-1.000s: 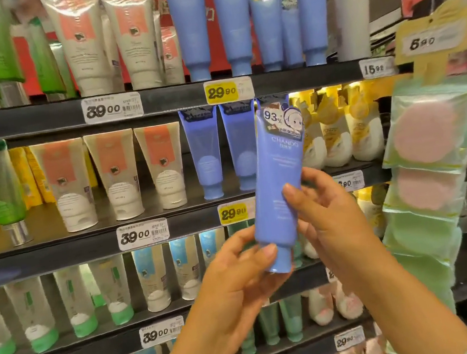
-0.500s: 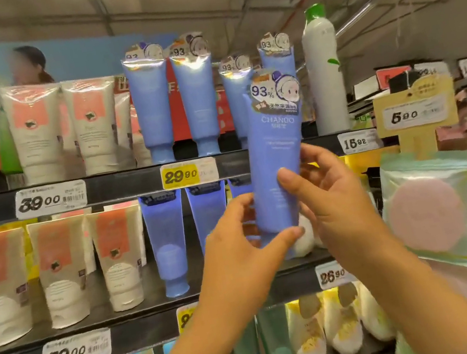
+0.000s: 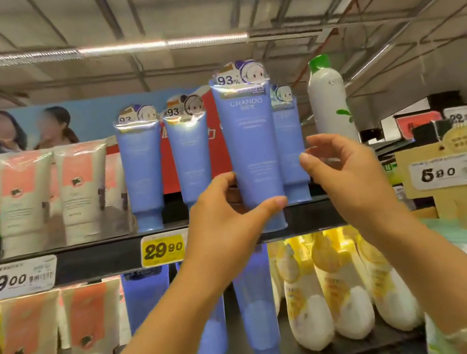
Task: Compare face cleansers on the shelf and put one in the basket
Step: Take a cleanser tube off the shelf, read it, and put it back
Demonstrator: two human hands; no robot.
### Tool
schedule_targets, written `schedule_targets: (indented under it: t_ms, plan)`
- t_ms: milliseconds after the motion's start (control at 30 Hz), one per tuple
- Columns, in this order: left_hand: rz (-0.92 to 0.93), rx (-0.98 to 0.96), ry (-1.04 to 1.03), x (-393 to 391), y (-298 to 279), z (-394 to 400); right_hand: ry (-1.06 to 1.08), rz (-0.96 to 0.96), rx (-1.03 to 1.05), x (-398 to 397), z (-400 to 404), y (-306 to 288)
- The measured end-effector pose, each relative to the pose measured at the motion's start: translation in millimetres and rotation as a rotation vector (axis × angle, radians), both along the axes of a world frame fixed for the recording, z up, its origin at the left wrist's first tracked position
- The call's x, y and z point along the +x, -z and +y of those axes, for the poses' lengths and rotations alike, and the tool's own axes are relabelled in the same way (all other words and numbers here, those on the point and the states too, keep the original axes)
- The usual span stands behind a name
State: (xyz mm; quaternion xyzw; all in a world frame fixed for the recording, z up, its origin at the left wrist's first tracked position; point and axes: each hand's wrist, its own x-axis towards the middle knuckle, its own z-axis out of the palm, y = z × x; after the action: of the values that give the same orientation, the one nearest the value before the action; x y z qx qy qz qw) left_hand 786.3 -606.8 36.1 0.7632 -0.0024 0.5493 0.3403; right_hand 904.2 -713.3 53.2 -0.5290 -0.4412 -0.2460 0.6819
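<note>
blue tube (image 3: 253,155): upright, cap down, held up in front of the top shelf (image 3: 92,257) at the gap in the blue row, cap at shelf-edge level.
left hand (image 3: 229,217): grasping the tube low on its body, thumb across the front, fingers behind.
right hand (image 3: 344,168): just right of the tube, fingers loosely spread, holding nothing; contact with the tube cannot be told.
shelved blue tubes (image 3: 143,172): standing left and right of the held one, above the yellow 29.90 tag (image 3: 162,249).
pink-and-white tubes (image 3: 28,200): far left, 39.00.
basket: not in view.
progress, judged: comparing under way; nothing chosen, basket step left.
</note>
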Motion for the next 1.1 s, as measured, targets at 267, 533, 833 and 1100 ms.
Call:
schedule_targets:
  t_ms: [267,533,833,1100]
  plan:
    - [0.119,0.052,-0.192,24.5,-28.8,13.8,0.187,-0.074,-0.153,45.7,16.1,-9.3]
    - [0.228,0.055,-0.286,35.2,-33.4,26.5,0.103,-0.035,-0.273,61.7,28.9,-21.5]
    - [0.216,0.131,-0.417,38.8,-31.7,28.4,0.006,0.013,-0.289,71.3,40.5,-20.9]
    - [0.226,0.140,-0.479,46.9,-33.1,30.2,-0.054,0.009,-0.256,72.8,39.7,-21.1]
